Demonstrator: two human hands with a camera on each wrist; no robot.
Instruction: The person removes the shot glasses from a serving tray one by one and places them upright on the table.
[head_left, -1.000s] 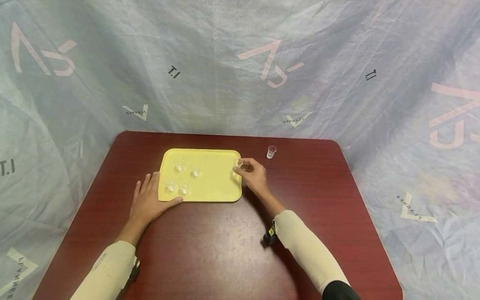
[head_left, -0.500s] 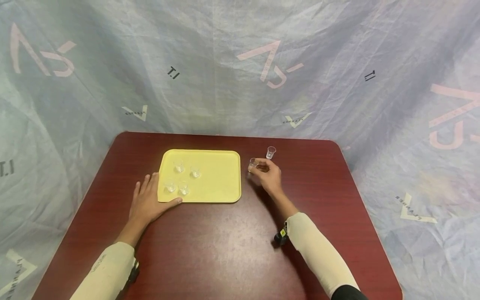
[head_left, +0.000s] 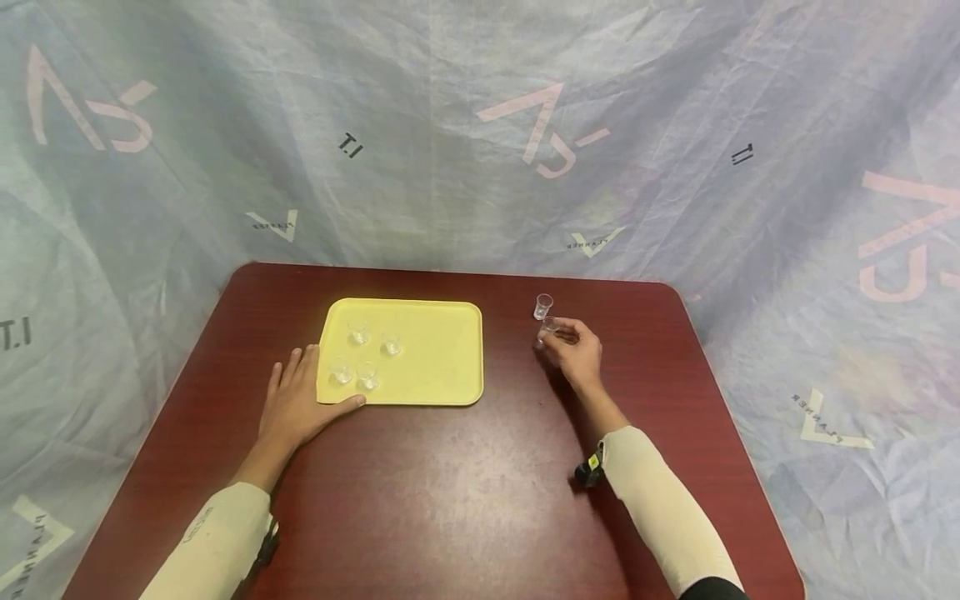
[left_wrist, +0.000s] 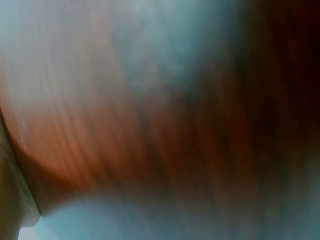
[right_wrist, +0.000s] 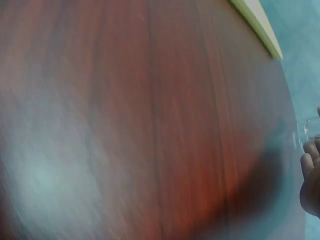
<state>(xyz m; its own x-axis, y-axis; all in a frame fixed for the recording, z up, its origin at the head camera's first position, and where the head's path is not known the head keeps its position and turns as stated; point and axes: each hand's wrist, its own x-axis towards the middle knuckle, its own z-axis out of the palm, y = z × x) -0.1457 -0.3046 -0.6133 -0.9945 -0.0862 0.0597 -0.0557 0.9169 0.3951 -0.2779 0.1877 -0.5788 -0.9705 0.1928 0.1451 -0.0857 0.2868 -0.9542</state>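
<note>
In the head view, my right hand (head_left: pixel 577 350) pinches a small clear shot glass (head_left: pixel 548 327) between thumb and fingers, over the table to the right of the tray. Just behind it stands another shot glass (head_left: pixel 543 306). The held glass (right_wrist: pixel 310 129) also shows at the right edge of the right wrist view. My left hand (head_left: pixel 296 400) lies with fingers spread at the near left corner of the yellow tray (head_left: pixel 442 350), its thumb along the front rim. Several clear glasses stand on the tray's left half, among them one glass (head_left: pixel 391 343) towards the middle.
The dark red-brown table (head_left: pixel 442 500) has rounded far corners. A grey printed cloth (head_left: pixel 420 167) hangs behind it and at both sides. The left wrist view is blurred and shows mostly wood surface.
My right hand has moved right, from over the tray's right edge to beside the standing shot glass, carrying the pinched glass along. The left hand and the tray have stayed in place.
</note>
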